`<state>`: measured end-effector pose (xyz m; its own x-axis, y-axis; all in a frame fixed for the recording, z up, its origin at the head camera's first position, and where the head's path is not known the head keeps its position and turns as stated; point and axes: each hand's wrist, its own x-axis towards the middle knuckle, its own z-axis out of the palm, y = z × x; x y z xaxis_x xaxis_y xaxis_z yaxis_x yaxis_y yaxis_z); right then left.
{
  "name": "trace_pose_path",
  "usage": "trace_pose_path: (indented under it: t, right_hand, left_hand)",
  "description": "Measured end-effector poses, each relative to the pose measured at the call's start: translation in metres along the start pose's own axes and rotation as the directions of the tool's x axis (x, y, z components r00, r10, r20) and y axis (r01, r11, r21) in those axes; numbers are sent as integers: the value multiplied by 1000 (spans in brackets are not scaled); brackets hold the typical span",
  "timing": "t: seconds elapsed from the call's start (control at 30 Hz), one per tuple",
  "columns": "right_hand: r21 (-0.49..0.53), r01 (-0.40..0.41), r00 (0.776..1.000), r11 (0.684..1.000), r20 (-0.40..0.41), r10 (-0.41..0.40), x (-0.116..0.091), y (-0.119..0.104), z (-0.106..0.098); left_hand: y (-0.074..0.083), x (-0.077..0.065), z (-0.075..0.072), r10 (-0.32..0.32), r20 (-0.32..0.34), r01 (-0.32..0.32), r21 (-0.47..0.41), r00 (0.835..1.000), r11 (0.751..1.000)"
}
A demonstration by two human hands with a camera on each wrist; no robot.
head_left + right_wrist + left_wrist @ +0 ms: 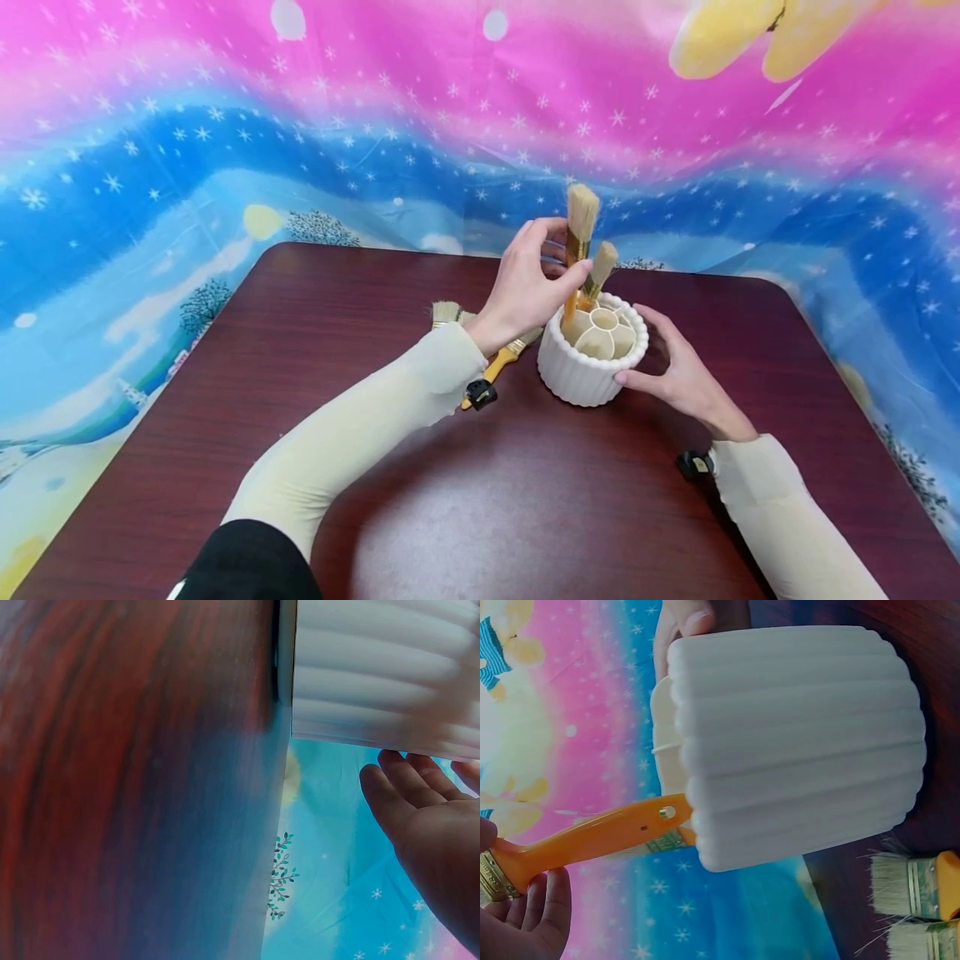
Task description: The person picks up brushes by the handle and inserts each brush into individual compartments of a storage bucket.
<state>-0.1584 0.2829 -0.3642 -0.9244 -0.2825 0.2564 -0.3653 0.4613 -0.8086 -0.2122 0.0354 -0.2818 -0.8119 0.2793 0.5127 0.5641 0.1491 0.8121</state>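
Observation:
My left hand [528,275] grips a paintbrush [582,212] by its ferrule and upper handle, bristles up. In the left wrist view, the end of its orange handle [604,829] is right at the scalloped rim of a white ribbed brush holder [581,375]. Another bristle-up paintbrush [603,265] stands in that holder, which has rounded compartments around a central ring. My right hand [682,375] holds the holder's right side, thumb in front and fingers towards the back. In the right wrist view, its fingertips [391,759] touch the ribbed wall.
More paintbrushes with yellow-orange handles [501,363] lie on the dark red-brown table [337,292], left of the holder and partly hidden by my left arm. Behind the table hangs a pink and blue snowflake-patterned cloth [420,125].

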Motion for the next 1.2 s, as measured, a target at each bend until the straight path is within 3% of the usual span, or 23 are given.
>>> trace_pose_path:
  t: [0.1,0.33,0.63,0.93,1.2]
  right_hand:
    - [-1,9,1000,1000,-2,-9,1,12,0]
    - [2,28,1000,1000,-6,-28,-1,-3,0]
    - [8,45,999,999,-9,-45,0,-1,0]
    - [6,45,999,999,-7,-45,1,-1,0]
    - [4,48,999,999,-12,-48,0,-1,0]
  left_hand:
    - [-4,-2,2,-6,5,6,-14,1000,1000]
    - [-12,-6,7,-7,25,7,0,1000,1000]
    - [-22,-11,13,-4,28,4,-4,1000,1000]
    - [-31,-17,17,-47,42,47,3,998,999]
    - [-38,-20,21,-27,37,27,2,999,1000]
